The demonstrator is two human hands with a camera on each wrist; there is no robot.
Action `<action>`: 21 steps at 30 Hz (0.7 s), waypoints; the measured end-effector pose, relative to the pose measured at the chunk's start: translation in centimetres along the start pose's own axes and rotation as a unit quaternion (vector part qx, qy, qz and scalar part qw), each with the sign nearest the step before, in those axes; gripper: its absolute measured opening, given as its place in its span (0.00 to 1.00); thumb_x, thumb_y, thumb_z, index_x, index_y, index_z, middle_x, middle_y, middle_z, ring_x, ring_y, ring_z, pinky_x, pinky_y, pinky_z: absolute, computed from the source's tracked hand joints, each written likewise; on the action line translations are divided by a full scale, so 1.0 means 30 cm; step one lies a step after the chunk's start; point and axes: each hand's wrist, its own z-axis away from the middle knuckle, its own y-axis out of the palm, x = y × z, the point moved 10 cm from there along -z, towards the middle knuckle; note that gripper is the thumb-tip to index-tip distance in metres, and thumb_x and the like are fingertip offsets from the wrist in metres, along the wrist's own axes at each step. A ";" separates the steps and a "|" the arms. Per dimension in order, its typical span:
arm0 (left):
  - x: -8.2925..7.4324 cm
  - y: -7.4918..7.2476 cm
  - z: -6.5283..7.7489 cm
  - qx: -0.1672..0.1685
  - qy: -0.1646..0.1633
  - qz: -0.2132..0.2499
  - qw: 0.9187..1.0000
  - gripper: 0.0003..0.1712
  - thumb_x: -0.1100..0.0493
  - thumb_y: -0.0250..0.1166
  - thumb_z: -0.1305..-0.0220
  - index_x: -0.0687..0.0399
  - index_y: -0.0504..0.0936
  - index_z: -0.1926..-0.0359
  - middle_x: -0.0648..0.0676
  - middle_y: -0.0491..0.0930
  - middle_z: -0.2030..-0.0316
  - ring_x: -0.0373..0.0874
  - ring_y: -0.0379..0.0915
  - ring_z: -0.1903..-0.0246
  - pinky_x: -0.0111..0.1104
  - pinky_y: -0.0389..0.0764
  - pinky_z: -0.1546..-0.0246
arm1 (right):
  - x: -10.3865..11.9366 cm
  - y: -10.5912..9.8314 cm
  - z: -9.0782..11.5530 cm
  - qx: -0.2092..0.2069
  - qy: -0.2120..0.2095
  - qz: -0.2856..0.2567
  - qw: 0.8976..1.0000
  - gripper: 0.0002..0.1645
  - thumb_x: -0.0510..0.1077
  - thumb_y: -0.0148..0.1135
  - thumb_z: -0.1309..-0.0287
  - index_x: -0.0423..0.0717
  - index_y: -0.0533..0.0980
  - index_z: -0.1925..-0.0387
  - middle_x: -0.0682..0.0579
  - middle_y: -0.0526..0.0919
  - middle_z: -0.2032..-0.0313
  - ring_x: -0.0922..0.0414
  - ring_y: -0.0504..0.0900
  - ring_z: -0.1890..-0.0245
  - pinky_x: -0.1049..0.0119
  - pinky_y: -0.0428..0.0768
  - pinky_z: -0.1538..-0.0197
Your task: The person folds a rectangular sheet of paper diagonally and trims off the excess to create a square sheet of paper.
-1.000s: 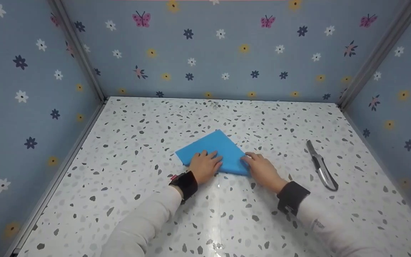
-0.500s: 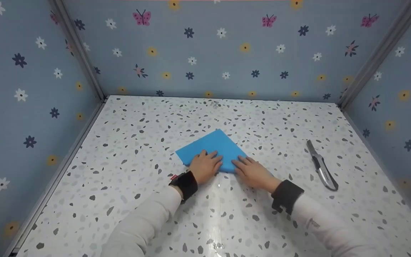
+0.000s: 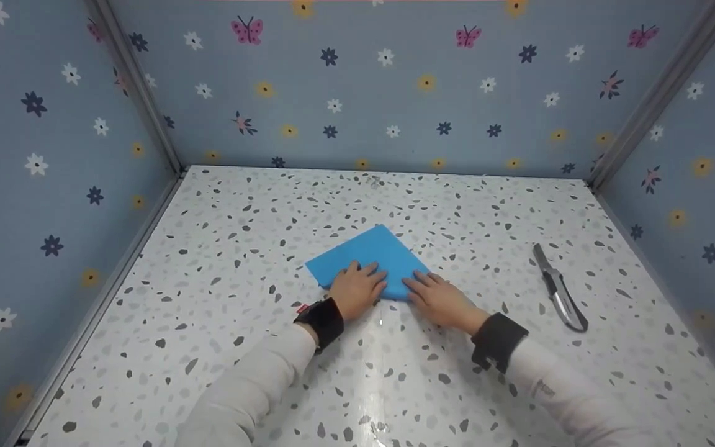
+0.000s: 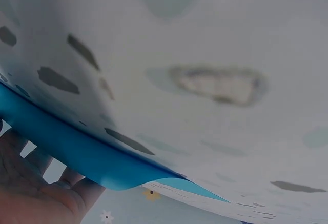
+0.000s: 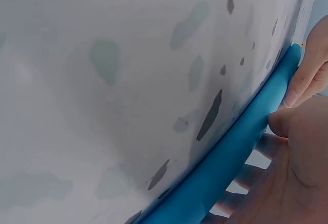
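Observation:
A sheet of blue paper (image 3: 377,248), folded over, lies on the speckled table in the head view. Its near edge bulges in a rounded fold, seen close up as blue paper (image 4: 92,155) in the left wrist view and as a blue roll-like edge (image 5: 225,155) in the right wrist view. My left hand (image 3: 356,290) rests on the left part of the near edge with its fingers extended. On the right part, my right hand (image 3: 444,303) presses down with fingers spread over the paper. Both palms lie partly off the sheet.
A utility knife (image 3: 561,292) with a silver and black handle lies on the table (image 3: 258,372) to the right of the right hand. Flower-patterned panels (image 3: 357,87) stand at the back and on both sides, with grey metal posts (image 3: 140,93) at the corners.
My right hand has slid left from the paper's right corner onto its near edge, and its fingers now lie on the sheet. The left hand and the knife have stayed put.

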 end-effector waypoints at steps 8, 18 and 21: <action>-0.002 -0.007 0.004 -0.004 0.002 0.001 1.000 0.26 0.44 0.45 0.18 0.45 0.75 0.28 0.55 0.72 0.27 0.62 0.69 0.31 0.56 0.78 0.35 | 0.002 -0.001 -0.002 0.000 -0.007 0.008 1.000 0.29 0.48 0.41 0.19 0.38 0.66 0.26 0.30 0.63 0.25 0.32 0.62 0.24 0.37 0.61 0.22; -0.002 -0.004 0.001 -0.019 0.002 -0.002 1.000 0.26 0.45 0.47 0.18 0.45 0.75 0.29 0.55 0.73 0.28 0.62 0.70 0.32 0.55 0.80 0.38 | 0.017 -0.009 0.002 -0.013 -0.025 0.012 1.000 0.29 0.45 0.43 0.21 0.35 0.67 0.27 0.28 0.65 0.26 0.32 0.63 0.24 0.37 0.62 0.22; 0.002 0.003 -0.001 -0.014 -0.001 0.001 1.000 0.26 0.45 0.47 0.19 0.45 0.75 0.28 0.55 0.72 0.27 0.62 0.69 0.31 0.56 0.79 0.37 | 0.011 -0.004 0.000 -0.006 -0.020 0.009 1.000 0.29 0.46 0.42 0.20 0.37 0.66 0.27 0.29 0.64 0.26 0.33 0.62 0.24 0.38 0.60 0.21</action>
